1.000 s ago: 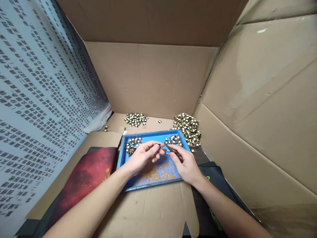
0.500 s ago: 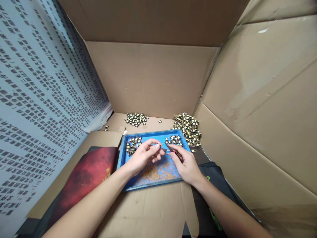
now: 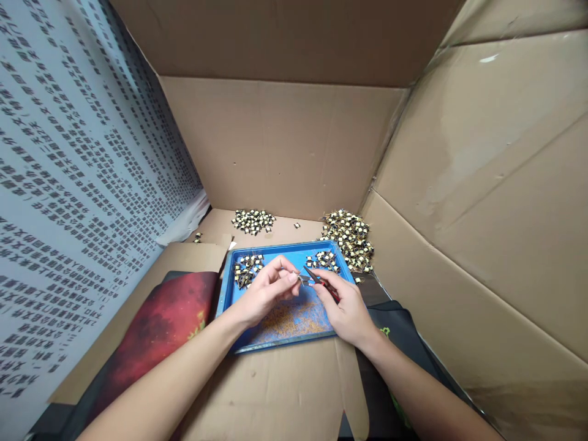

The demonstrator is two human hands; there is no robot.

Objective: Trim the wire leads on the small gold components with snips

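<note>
Two hands meet over a blue tray at the centre of the frame.
The left hand pinches a tiny component at its fingertips; the right hand grips red-handled cutters, their tips touching that component above the blue tray, which holds small parts heaps and wire clippings.

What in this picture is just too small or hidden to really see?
All in the head view:
- The small part pinched in the left hand: too small, and fingertips cover most of it.
- The red-handled cutters in the right hand: the handles are hidden in the palm.
- The blue tray: its middle lies under both hands.
- The piles of parts behind: single pieces blur together.
- The black mat: cut off by the forearm.
</note>
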